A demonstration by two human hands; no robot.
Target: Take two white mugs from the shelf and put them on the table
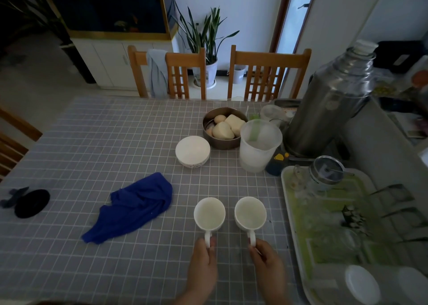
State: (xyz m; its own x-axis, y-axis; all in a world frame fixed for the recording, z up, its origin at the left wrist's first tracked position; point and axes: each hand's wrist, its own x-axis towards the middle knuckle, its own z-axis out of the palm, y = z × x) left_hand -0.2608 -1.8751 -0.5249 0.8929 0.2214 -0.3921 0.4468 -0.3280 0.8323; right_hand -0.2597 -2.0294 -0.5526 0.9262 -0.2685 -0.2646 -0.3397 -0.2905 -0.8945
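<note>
Dim room, light mostly from a tall window (292, 15) at upper centre-right w/ dark red-brown frame. White wall (243, 8) behind. Upper left: big dark fish tank (108, 5), gold trim, on a white cabinet (108, 61). Snake plant (203, 38) in a white pot on pale floor (34, 77) beside it. Two wooden slat-back chairs (268, 73) at far edge of the table (92, 142), grey grid-pattern cloth; pale blue garment (157, 73) draped over the left chair. More chair backs at left frame edge.

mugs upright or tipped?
Both upright: left mug and right mug show open mouths facing up, bases on the table.
</note>
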